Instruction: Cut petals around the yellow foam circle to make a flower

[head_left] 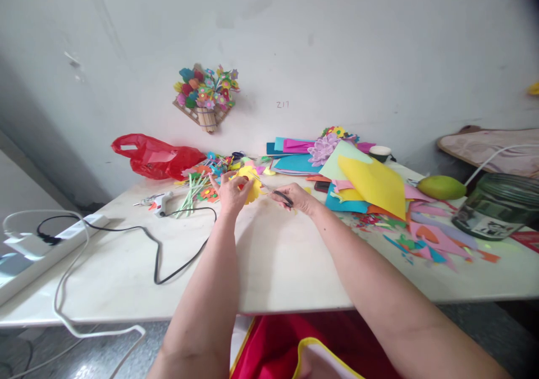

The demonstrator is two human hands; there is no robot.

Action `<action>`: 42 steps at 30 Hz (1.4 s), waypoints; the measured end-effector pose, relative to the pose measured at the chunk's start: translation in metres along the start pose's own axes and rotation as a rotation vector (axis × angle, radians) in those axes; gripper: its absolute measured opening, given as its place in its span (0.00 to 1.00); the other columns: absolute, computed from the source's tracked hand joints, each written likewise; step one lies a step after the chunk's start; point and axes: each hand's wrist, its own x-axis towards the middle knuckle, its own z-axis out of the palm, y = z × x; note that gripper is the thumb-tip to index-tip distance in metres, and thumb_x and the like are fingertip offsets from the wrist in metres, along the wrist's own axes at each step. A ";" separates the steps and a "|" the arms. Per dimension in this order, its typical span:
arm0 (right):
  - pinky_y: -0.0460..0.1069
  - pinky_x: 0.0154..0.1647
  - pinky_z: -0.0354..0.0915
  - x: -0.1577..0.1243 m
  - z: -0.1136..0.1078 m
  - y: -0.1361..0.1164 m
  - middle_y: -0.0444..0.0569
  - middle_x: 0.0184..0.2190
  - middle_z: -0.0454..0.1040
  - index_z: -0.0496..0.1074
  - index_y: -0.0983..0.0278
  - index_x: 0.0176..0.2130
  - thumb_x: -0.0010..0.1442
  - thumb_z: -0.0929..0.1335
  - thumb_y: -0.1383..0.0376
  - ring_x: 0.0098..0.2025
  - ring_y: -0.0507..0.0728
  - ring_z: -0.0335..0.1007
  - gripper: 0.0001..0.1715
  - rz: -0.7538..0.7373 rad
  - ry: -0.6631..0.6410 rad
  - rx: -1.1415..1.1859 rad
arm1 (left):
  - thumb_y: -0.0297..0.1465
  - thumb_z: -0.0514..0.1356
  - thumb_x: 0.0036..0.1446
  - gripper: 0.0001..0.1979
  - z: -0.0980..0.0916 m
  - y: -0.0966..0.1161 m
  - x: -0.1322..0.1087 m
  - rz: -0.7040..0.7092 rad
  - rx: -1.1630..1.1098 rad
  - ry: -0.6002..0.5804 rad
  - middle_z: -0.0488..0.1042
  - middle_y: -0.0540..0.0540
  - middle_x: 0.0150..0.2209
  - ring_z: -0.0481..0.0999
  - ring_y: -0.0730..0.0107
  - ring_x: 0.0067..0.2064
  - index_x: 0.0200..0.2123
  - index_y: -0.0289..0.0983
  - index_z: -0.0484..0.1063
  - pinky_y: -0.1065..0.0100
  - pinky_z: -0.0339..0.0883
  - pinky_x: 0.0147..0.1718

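Observation:
Over the middle of the table, my left hand (233, 192) grips a yellow paper flower (251, 192) with a scalloped edge. My right hand (298, 198) is closed round the black handles of a pair of scissors (283, 197). The scissor blades point left and reach the flower's right side; whether they are parted I cannot tell. Part of the flower is covered by my left fingers. Behind my left hand lie cut paper flowers and scraps, with thin pale green strips (191, 192) to its left.
A red plastic bag (158, 157) and a white glue gun (162, 204) with a looping black cord lie on the left, near a power strip (80, 230). Coloured sheets (374, 179), paper scraps (438, 236), a green fruit (441, 187) and a glass jar (497, 205) occupy the right.

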 end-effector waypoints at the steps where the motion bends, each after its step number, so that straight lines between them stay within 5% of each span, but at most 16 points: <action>1: 0.43 0.13 0.50 0.000 0.000 0.000 0.40 0.13 0.61 0.72 0.67 0.23 0.48 0.70 0.50 0.14 0.45 0.53 0.21 0.001 -0.002 -0.003 | 0.43 0.57 0.53 0.14 0.000 0.000 0.000 0.001 -0.004 -0.001 0.76 0.46 0.39 0.68 0.62 0.52 0.23 0.43 0.72 0.50 0.25 0.62; 18: 0.43 0.14 0.52 0.001 -0.002 0.002 0.39 0.13 0.62 0.75 0.68 0.30 0.47 0.71 0.52 0.14 0.45 0.53 0.21 0.029 0.007 0.020 | 0.41 0.58 0.52 0.12 0.000 -0.001 0.000 0.015 -0.045 0.000 0.76 0.47 0.36 0.68 0.60 0.52 0.21 0.43 0.72 0.48 0.27 0.62; 29: 0.43 0.14 0.54 -0.004 -0.001 -0.006 0.39 0.13 0.63 0.67 0.67 0.23 0.50 0.69 0.54 0.14 0.46 0.56 0.19 -0.018 0.017 0.013 | 0.38 0.58 0.53 0.11 0.002 -0.002 -0.001 0.040 -0.076 -0.013 0.77 0.50 0.33 0.69 0.61 0.52 0.20 0.43 0.72 0.48 0.26 0.62; 42: 0.42 0.15 0.56 -0.002 0.004 -0.005 0.39 0.15 0.64 0.68 0.67 0.26 0.47 0.70 0.53 0.15 0.46 0.58 0.19 -0.018 0.030 0.070 | 0.40 0.56 0.55 0.12 0.000 0.004 -0.003 0.077 -0.018 -0.038 0.77 0.49 0.34 0.68 0.61 0.52 0.23 0.45 0.73 0.51 0.17 0.61</action>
